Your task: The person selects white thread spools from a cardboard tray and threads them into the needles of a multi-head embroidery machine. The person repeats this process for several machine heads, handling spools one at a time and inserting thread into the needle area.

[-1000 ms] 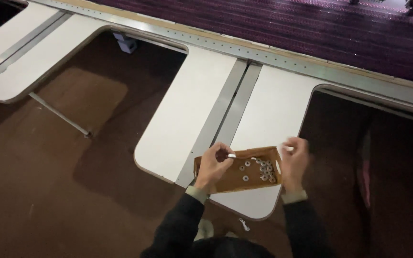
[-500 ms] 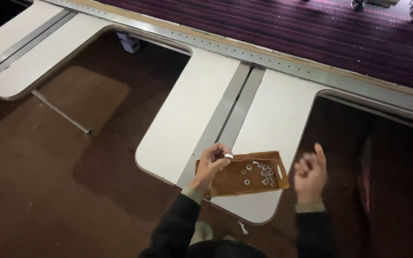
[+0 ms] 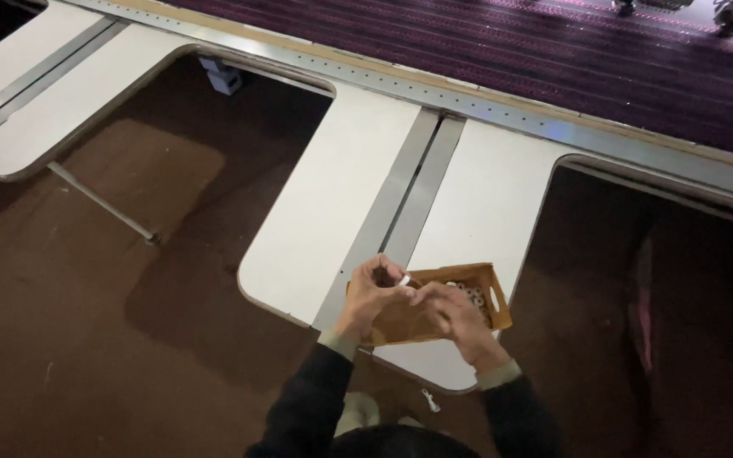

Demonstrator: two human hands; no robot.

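**Small white piece pinched above a brown cardboard tray**

Small white piece (image 3: 405, 280) sits between the fingertips of the left hand (image 3: 375, 288), which pinches it just above the near left corner of the tray. What the piece is cannot be told; it is too small. The right hand (image 3: 451, 312) is right beside the left, its fingers curled inward and meeting the left hand's fingertips at the piece; whether it grips anything itself cannot be told. Both hands come out of dark sleeves with pale green cuffs.

Under the hands lies a shallow brown cardboard tray (image 3: 495, 298) with a cut-out handle slot in its right wall. A few small white round items (image 3: 460, 290) lie in it, partly hidden by the right hand.

The tray rests on the near rounded end of a white surface (image 3: 485, 203), split lengthwise by a grey strip (image 3: 400, 203). Brown floor (image 3: 129, 322) lies to either side. A second white surface (image 3: 61, 93) lies well apart at upper left, and a purple striped carpet (image 3: 553, 51) runs along the far edge.
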